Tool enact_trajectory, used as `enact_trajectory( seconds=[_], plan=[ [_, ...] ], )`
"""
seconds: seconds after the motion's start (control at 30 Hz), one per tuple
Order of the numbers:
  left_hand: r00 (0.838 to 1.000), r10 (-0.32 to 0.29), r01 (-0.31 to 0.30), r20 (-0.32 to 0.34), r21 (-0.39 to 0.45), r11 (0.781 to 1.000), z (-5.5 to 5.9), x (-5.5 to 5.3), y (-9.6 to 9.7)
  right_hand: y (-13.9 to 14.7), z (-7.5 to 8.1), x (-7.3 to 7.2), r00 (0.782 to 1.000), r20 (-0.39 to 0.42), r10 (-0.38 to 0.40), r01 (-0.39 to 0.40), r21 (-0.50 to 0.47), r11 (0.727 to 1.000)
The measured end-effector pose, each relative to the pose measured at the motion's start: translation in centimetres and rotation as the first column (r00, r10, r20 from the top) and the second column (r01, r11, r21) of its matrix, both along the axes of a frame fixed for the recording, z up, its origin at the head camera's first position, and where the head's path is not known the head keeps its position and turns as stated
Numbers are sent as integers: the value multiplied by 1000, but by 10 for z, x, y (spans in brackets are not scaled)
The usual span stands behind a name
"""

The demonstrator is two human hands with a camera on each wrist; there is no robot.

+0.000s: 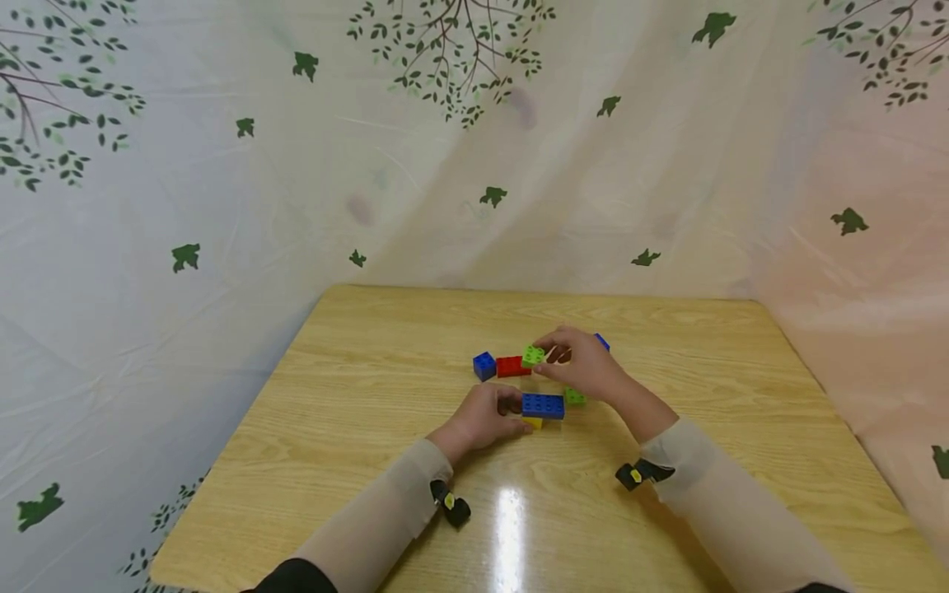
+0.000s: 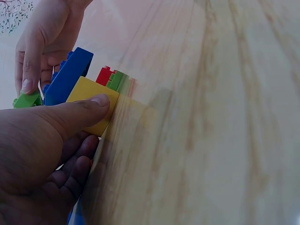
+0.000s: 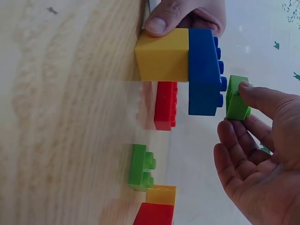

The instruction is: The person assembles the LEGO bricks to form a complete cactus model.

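Observation:
My left hand (image 1: 485,418) grips a yellow brick (image 3: 164,55) at the table surface, thumb on its near side. On top of the yellow brick sits a longer blue brick (image 1: 543,405), its studs facing up and one end jutting out to the right. My right hand (image 1: 587,362) pinches a small light green brick (image 3: 238,97) between thumb and fingers. In the right wrist view this green brick is just above the blue brick's studs, with a narrow gap between them.
On the wooden table (image 1: 356,461), a blue brick (image 1: 484,366) and a red brick (image 1: 510,367) lie behind the left hand. Another green brick (image 1: 575,397) stands right of the stack. A further blue brick (image 1: 602,341) is partly hidden behind the right hand. Yellow (image 3: 164,193) and red (image 3: 153,214) bricks show low in the right wrist view.

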State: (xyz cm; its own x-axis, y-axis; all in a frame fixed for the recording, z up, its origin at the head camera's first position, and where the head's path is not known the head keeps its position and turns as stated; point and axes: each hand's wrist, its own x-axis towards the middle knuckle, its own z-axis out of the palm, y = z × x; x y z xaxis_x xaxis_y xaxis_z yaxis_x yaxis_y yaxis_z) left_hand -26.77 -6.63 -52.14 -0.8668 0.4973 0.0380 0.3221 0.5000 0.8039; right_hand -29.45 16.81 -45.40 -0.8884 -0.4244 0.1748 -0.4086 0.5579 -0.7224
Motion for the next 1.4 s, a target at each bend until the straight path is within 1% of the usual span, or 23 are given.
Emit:
enact_trajectory(
  seconds=[0.13,0.23,0.5,0.63,0.83,1.03,1.4],
  plan=[
    [1000,11,-11,5,-12,1000,0,1,0,2,-5,6,1000,19,14,-14,6,1000],
    [1000,13,-13,12,-13,1000,0,2,0,4,-7,10,1000,19,25,-25,9,1000],
    [1000,0,0,1,15,1000,0,1,0,6,-9,23,998,54,31,-31,4,1000],
    [1000,0,0,3,10,1000,-1,0,0,6,-12,28,997,62,52,-52,-12,999],
    [1000,4,-4,3,11,1000,-1,0,0,5,-16,31,995,58,83,-80,-43,996],
    [1000,10,-10,-4,11,1000,-1,0,1,6,-20,33,994,37,107,-106,-33,994],
    [1000,14,-14,9,2,1000,-1,1,2,6,-22,37,994,20,103,-102,-47,994]
  ],
)
